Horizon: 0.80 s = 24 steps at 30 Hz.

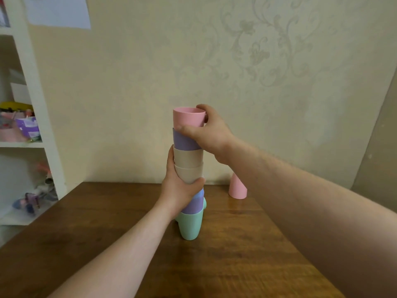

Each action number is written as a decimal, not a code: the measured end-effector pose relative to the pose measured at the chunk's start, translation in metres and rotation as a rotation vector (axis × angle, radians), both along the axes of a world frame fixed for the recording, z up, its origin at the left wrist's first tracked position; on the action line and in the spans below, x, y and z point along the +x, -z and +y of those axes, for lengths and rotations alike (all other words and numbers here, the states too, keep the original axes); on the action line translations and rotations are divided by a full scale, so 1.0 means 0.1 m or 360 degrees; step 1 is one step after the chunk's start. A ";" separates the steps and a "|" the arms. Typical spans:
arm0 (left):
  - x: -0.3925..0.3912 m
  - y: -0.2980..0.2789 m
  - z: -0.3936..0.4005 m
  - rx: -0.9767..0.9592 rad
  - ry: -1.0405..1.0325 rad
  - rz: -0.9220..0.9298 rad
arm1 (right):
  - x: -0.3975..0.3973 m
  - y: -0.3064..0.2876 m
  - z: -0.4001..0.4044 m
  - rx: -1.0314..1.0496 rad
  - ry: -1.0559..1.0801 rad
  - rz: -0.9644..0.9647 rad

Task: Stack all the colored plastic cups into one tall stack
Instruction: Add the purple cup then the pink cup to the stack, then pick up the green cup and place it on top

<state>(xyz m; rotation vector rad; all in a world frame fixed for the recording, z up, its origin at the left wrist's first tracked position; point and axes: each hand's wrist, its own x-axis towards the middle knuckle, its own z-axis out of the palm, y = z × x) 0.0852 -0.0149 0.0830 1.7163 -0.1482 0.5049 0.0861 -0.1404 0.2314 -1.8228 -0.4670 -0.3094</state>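
A tall stack of nested cups (189, 160) stands upright on the wooden table (236, 244): green at the bottom, then purple, two beige, purple, and a pink cup (188, 117) on top. My left hand (182, 183) wraps around the stack's middle at the lower beige cup. My right hand (206, 134) grips the top pink cup, thumb on its front and fingers behind its rim. A second pink cup (237, 188) stands upside down on the table to the right, partly hidden by my right forearm.
A wallpapered wall rises right behind the table. A white shelf unit (36, 117) with boxes and small toys stands at the left. The table's left edge runs diagonally toward it.
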 end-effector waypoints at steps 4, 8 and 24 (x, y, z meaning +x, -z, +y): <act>-0.01 0.13 0.00 0.0035 0.0007 -0.0009 | 0.01 0.22 -0.05 0.0082 -0.0081 -0.0033; -0.16 0.52 0.04 0.0247 0.0118 0.0152 | 0.08 0.92 -0.17 0.0015 -0.0101 0.0019; 0.29 0.65 0.06 0.1700 -0.0037 0.0398 | 0.04 1.77 -0.73 0.0138 0.0370 0.0189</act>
